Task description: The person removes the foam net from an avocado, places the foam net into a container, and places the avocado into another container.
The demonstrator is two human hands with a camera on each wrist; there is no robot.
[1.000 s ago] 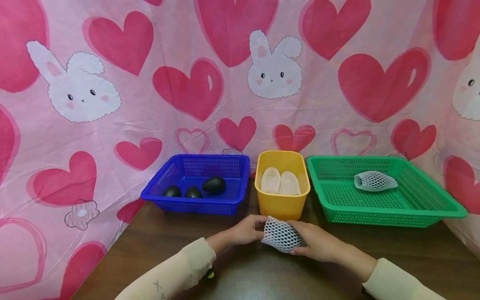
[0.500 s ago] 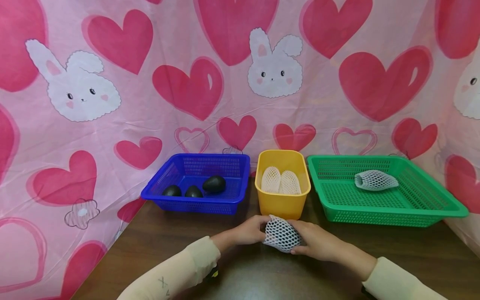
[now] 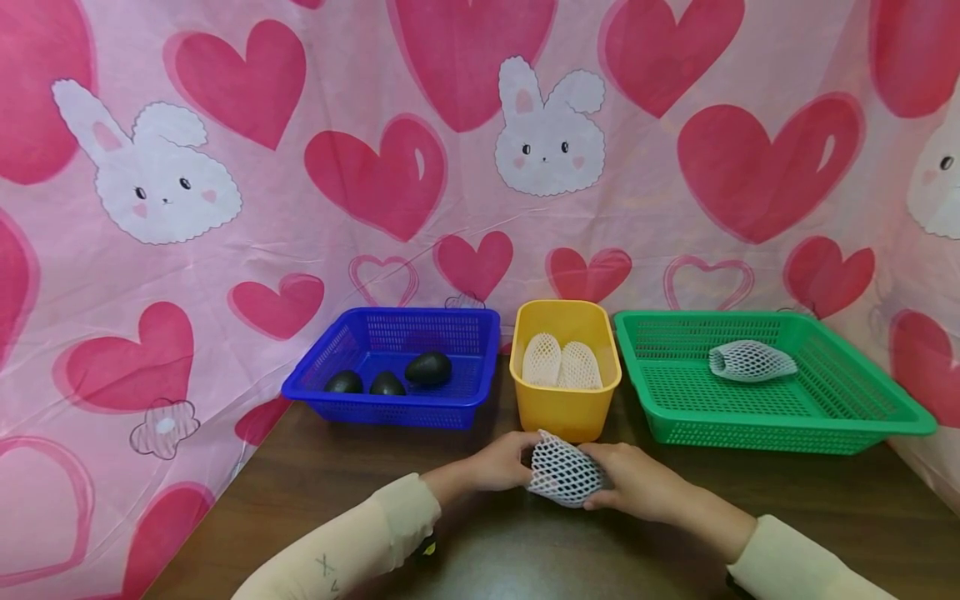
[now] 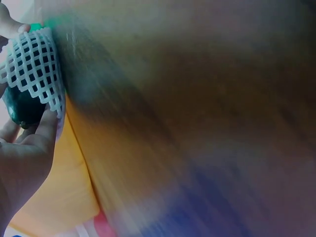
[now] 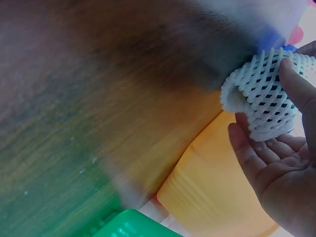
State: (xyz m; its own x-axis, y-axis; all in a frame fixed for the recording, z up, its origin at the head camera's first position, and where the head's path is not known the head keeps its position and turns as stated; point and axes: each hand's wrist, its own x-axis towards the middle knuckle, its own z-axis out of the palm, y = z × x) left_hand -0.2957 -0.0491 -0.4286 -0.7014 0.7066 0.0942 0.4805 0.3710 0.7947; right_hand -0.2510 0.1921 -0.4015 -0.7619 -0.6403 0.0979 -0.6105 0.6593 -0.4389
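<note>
Between both hands, low over the table, is a white foam net sleeve (image 3: 564,473) with a dark avocado (image 4: 24,106) inside it. The left wrist view shows the avocado's end poking out of the sleeve's opening. My left hand (image 3: 497,463) holds the sleeve's edge at that end, fingertips against net and fruit. My right hand (image 3: 637,482) grips the other end, thumb on the near side and fingers behind. In the right wrist view, the sleeve (image 5: 270,96) has an open rim beyond the right thumb.
Behind the hands stands a yellow bin (image 3: 558,417) with two foam sleeves (image 3: 542,360). Left of it, a blue basket (image 3: 405,410) holds three avocados (image 3: 428,368). A green basket (image 3: 757,433) on the right contains one filled-out foam sleeve (image 3: 752,361). Brown wooden tabletop (image 3: 495,550) lies below.
My left hand and forearm have shifted slightly to the right. The sleeve has turned a little between the hands, and both hands keep their hold. Baskets and bin stay put.
</note>
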